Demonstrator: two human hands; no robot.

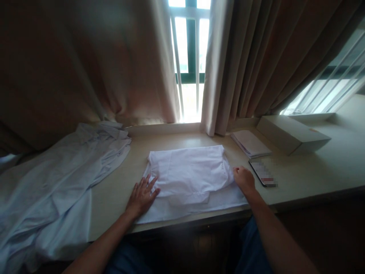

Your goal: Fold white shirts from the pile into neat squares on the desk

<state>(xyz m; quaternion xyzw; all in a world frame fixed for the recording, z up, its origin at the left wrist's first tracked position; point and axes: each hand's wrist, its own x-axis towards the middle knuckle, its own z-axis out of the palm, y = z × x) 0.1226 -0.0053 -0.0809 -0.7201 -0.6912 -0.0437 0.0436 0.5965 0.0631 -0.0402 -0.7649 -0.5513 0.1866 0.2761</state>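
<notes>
A white garment [188, 171] lies partly folded on the tabletop, its upper layer turned over a wider layer beneath that shows along the front edge. My left hand [142, 198] rests flat on the garment's left side, fingers spread, holding nothing. At the right side, my right hand [244, 178] is closed with its fingers curled at the garment's edge, pinching the cloth; the fingertips are partly hidden.
A heap of rumpled white cloth [65, 171] covers the left part of the table [111, 201] and hangs over its front. To the right are a folded white stack [251, 143], a phone [262, 173] and a pale box [295, 133]. Curtains [137, 68] hang behind.
</notes>
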